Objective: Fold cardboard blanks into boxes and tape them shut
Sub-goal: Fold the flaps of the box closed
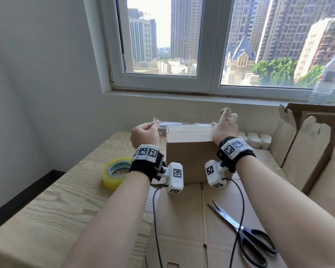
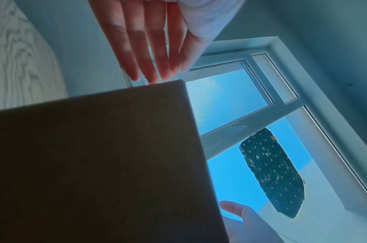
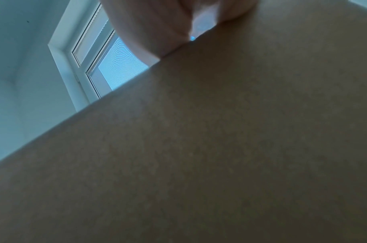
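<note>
Folded box (image 1: 190, 157) stands upright between the two hands, top flaps closed, centre seam visible. A strip of clear tape (image 1: 184, 123) is stretched above that seam, not yet pressed down along it.

Left hand (image 1: 145, 135): fingers curled, pinching the strip's free end just past the box's left edge. Right hand (image 1: 224, 126): heel and thumb side rest on the box's right top corner, seemingly anchoring the other end of the strip; fingers lifted and spread loosely. Exact contact with the tape cannot be told.

Progress, as judged: one box formed, top seal under way. Left to do: lay and smooth the strip. Whether the bottom is taped is hidden. More work waits: flat blank (image 1: 201, 219) under the forearms, further blanks (image 1: 306, 151) leaning beyond the right hand.

Tape roll (image 1: 116, 173), yellowish with green-printed core, sits outside the left wrist; its lettering is too small to read. Scissors (image 1: 246, 229) lie near the right forearm. Wrist units show black-and-white square markers only.
</note>
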`<action>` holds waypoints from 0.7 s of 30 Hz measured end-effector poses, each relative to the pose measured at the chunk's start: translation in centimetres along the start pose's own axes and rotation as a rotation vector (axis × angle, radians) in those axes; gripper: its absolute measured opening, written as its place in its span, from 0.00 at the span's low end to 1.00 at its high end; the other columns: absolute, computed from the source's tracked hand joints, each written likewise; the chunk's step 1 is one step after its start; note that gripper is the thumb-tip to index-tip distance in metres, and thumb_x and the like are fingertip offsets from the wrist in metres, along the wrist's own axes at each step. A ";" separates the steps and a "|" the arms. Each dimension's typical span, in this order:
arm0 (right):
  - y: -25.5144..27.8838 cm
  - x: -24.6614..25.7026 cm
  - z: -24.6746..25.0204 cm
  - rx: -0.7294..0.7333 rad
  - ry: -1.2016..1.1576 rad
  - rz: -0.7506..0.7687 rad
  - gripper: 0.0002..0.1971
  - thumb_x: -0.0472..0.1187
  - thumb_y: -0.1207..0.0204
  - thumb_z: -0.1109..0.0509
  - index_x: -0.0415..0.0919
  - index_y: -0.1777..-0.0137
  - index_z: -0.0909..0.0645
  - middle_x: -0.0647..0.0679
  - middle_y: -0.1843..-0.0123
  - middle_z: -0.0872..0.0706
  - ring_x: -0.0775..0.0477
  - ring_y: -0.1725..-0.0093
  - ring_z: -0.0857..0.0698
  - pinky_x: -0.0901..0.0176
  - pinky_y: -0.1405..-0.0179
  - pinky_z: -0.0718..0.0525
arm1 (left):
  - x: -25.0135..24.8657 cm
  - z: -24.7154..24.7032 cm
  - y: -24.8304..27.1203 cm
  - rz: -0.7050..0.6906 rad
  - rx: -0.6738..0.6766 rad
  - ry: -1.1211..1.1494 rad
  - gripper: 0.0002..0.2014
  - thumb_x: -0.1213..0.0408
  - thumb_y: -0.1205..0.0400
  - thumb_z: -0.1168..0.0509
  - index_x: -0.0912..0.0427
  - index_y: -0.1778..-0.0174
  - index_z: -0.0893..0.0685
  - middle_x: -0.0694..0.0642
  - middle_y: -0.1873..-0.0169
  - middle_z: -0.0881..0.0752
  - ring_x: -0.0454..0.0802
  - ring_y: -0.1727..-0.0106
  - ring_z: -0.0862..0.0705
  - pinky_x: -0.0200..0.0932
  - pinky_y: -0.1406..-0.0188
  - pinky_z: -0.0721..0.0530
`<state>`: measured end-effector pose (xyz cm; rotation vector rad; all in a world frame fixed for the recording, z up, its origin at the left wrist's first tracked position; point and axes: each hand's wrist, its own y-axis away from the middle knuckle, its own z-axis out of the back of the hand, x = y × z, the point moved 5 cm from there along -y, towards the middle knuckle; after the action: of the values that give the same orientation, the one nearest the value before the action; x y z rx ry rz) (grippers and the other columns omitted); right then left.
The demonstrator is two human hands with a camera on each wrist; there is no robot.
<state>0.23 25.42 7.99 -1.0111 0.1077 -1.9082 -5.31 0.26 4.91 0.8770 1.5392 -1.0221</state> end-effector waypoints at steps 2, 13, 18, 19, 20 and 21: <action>0.0 -0.1 0.0 0.005 -0.001 -0.010 0.17 0.32 0.18 0.37 0.37 0.32 0.36 0.35 0.37 0.29 0.37 0.58 0.24 0.51 0.55 0.27 | -0.1 0.0 0.4 -0.012 -0.002 -0.019 0.10 0.54 0.26 0.24 0.47 0.73 0.12 0.45 0.78 0.12 0.46 0.73 0.11 0.54 0.62 0.08; 0.0 -0.3 0.2 0.014 -0.049 -0.038 0.21 0.27 0.20 0.41 0.40 0.30 0.37 0.36 0.35 0.30 0.41 0.59 0.25 0.50 0.53 0.26 | 0.3 -3.6 3.5 -0.169 0.192 0.063 0.27 0.73 0.22 0.27 0.59 0.29 0.29 0.51 0.49 0.12 0.43 0.48 0.13 0.26 0.48 0.19; 0.4 0.3 0.4 0.033 0.013 0.119 0.24 0.25 0.23 0.42 0.38 0.28 0.34 0.36 0.35 0.28 0.38 0.52 0.22 0.51 0.49 0.27 | 0.7 -4.4 2.6 -0.224 0.312 -0.049 0.31 0.76 0.21 0.32 0.56 0.27 0.38 0.55 0.43 0.15 0.47 0.41 0.15 0.33 0.42 0.20; 0.4 0.2 0.3 0.028 0.048 0.141 0.24 0.24 0.24 0.42 0.39 0.28 0.34 0.36 0.36 0.28 0.36 0.49 0.21 0.49 0.44 0.25 | 0.7 -4.4 2.5 -0.225 0.329 -0.053 0.31 0.75 0.21 0.33 0.55 0.26 0.40 0.55 0.42 0.15 0.48 0.41 0.15 0.35 0.42 0.19; 0.4 0.0 0.4 0.019 0.081 0.140 0.25 0.24 0.25 0.41 0.39 0.28 0.34 0.37 0.37 0.27 0.34 0.46 0.20 0.44 0.35 0.26 | 0.7 -4.4 2.3 -0.228 0.339 -0.056 0.32 0.75 0.20 0.33 0.55 0.26 0.41 0.55 0.41 0.16 0.48 0.40 0.15 0.37 0.41 0.18; 0.2 -0.2 0.4 0.012 0.100 0.114 0.25 0.25 0.25 0.41 0.40 0.29 0.35 0.37 0.37 0.26 0.33 0.44 0.20 0.37 0.27 0.31 | 0.7 -4.5 2.2 -0.229 0.346 -0.058 0.32 0.75 0.20 0.33 0.55 0.26 0.42 0.55 0.40 0.17 0.47 0.40 0.16 0.37 0.42 0.17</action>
<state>0.66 25.59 8.01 -0.8826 0.2073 -1.8530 -5.02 5.25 4.24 0.9089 1.4595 -1.4992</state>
